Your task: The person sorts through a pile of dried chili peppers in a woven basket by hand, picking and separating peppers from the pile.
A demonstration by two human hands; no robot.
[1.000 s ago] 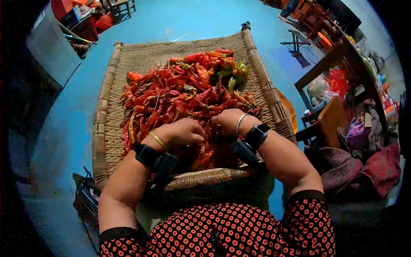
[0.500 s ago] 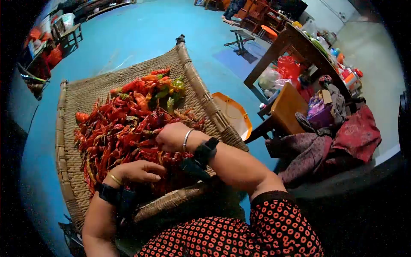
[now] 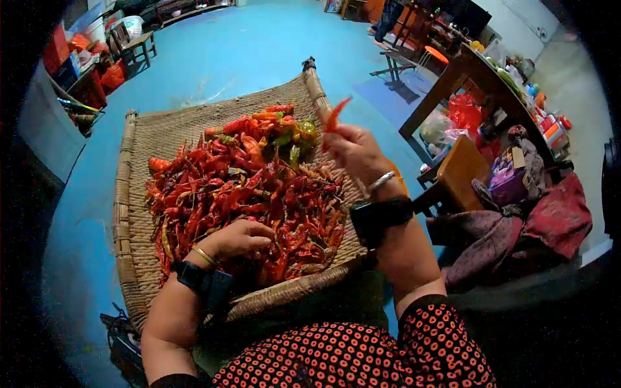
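A woven winnowing basket [image 3: 121,226] with a bamboo rim stretches out before me. On it lies a heap of red dried chili peppers [image 3: 213,194], with fresher orange and greenish peppers [image 3: 299,132] at the far side. My right hand [image 3: 356,152] is raised over the basket's right rim, pinching one red chili pepper [image 3: 334,116] that points upward. My left hand [image 3: 238,240] rests low at the near side of the heap, its fingers loosely bent and touching the chilies. Its fingertips are partly hidden, and no chili shows clearly in it.
Behind my right wrist, an orange-rimmed basin [image 3: 396,169] is mostly covered. To the right are a wooden chair [image 3: 460,171] draped with clothes and a cluttered table [image 3: 453,84]. A small stool [image 3: 396,68] stands farther back, near a person's legs [image 3: 388,22].
My right hand has risen from the heap toward the basket's right rim, now with a red chili pepper in its fingers. My left hand stays low at the heap. The view has shifted slightly.
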